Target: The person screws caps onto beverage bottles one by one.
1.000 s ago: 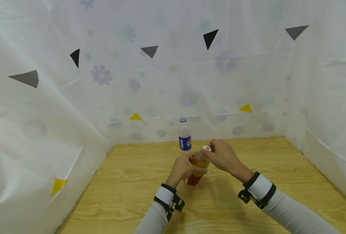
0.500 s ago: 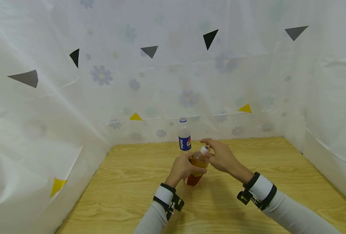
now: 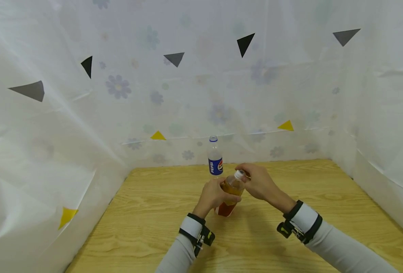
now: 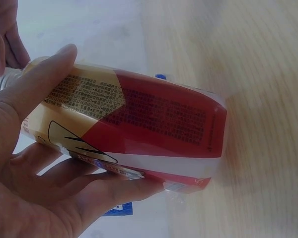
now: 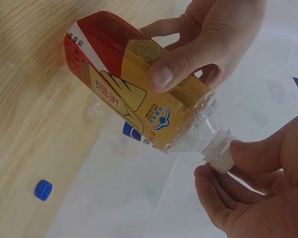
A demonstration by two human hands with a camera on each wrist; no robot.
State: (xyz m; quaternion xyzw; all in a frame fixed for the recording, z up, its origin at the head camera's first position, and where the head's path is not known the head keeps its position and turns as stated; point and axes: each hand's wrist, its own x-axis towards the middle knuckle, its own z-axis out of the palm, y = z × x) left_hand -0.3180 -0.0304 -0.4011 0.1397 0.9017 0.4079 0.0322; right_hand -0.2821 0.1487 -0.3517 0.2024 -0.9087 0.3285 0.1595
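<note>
Evidently the wooden tabletop (image 3: 147,220) carries the work, filling the lower half of the head view. The red-and-yellow bottle (image 5: 131,91) is held just right of that view's centre, between the two hands; whether its base touches the tabletop cannot be confirmed. Its long axis is tilted, base at lower left and neck at upper right, so the capped end points toward the right hand. Behind it, slightly left in the frame, a Pepsi bottle (image 3: 216,167) stands upright and appears uncapped. The left hand (image 3: 213,195) is wrapped round the body of the tilted bottle, thumb on one side and fingers on the other. The right hand (image 3: 257,182), reaching in from the right of the frame, pinches the white cap (image 5: 222,161) between thumb and fingers and is therefore the nearer to the mouth. In this inspection, the controlling relation is judged to be cap against neck, in line with the tilted axis; whether the thread is engaged cannot be determined. A blue cap (image 5: 43,190) lies on the tabletop, lower left in the right wrist view, well apart from both hands.
</note>
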